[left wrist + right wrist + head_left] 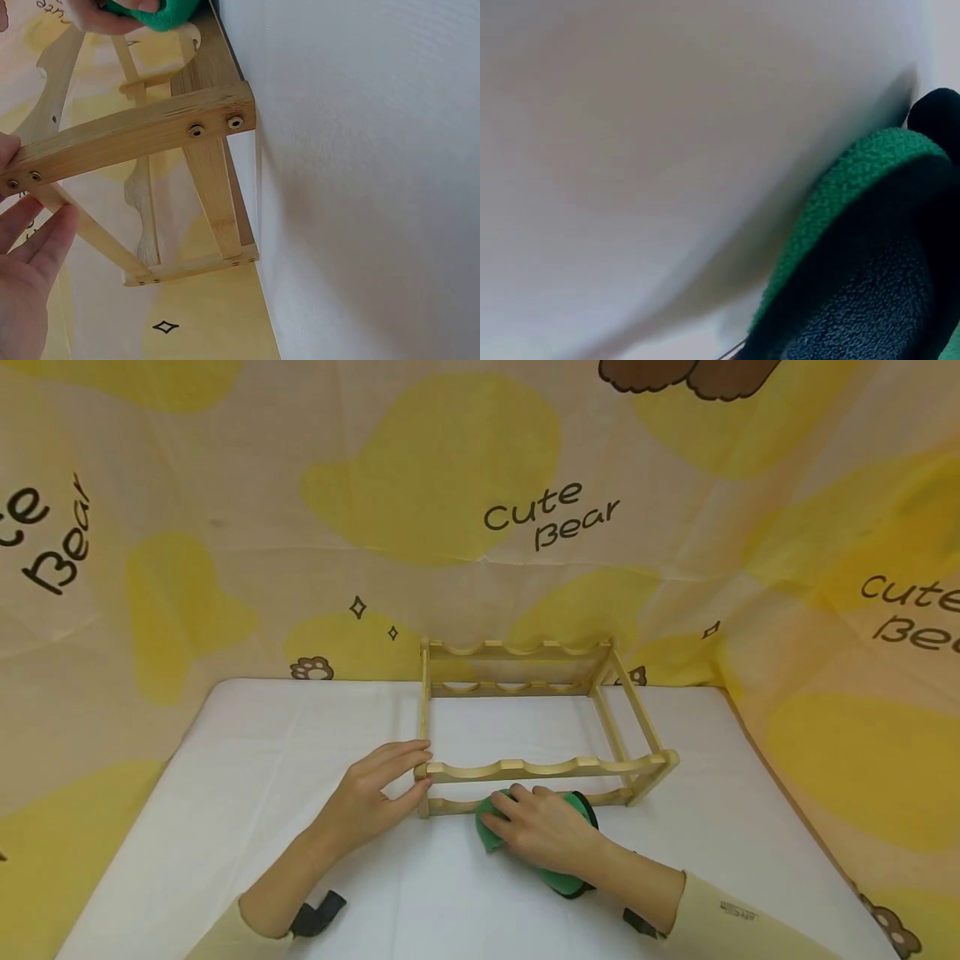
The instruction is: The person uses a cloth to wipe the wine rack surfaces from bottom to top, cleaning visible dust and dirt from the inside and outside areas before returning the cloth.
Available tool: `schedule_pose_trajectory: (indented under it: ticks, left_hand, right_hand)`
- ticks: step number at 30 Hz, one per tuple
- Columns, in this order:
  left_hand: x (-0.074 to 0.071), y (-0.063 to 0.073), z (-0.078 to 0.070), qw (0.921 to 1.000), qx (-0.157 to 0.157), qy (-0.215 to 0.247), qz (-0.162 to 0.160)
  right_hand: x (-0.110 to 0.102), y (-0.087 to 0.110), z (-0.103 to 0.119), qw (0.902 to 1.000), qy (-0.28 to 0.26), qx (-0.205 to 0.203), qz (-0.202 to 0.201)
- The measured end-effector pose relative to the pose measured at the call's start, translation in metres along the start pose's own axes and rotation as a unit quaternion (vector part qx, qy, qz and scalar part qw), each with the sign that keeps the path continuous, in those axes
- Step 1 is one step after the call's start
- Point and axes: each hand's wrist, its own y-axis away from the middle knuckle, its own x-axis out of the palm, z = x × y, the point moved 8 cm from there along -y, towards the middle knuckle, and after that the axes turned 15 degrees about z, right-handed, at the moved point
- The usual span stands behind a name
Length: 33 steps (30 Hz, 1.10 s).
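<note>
A pale wooden rack (pixel 551 768) with scalloped rails stands on the white tabletop. My left hand (pixel 367 789) grips its near left corner, thumb on one side and fingers on the other. The left wrist view shows those fingertips (pixel 64 217) at a side bar, near the screw heads. A green cloth (pixel 489 833) with black edging is bunched under my right hand (pixel 547 831), which holds it against the lower front rail. Close up in the right wrist view, the folded cloth (pixel 832 217) shows its fuzzy green face and a dark fold; the right fingers are hidden there.
The white tabletop (pixel 405 902) stretches around the rack. A yellow-and-cream cloth backdrop (pixel 435 468) printed with bear lettering rises right behind the rack and along both sides. A black strap (pixel 321 914) hangs at the left wrist.
</note>
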Motion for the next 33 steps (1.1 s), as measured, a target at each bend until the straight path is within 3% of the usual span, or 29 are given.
schedule_pose_trajectory:
  ticks: [14,33]
  left_hand:
    - [-0.002,0.0,-0.003,0.9997,0.022,-0.007,-0.012]
    - [-0.002,-0.001,-0.005,0.9998,0.016,-0.005,-0.009]
  right_hand:
    - [0.01,0.046,-0.02,0.9996,-0.011,0.019,0.017]
    - [0.018,0.117,-0.052,0.9948,-0.059,0.083,0.008]
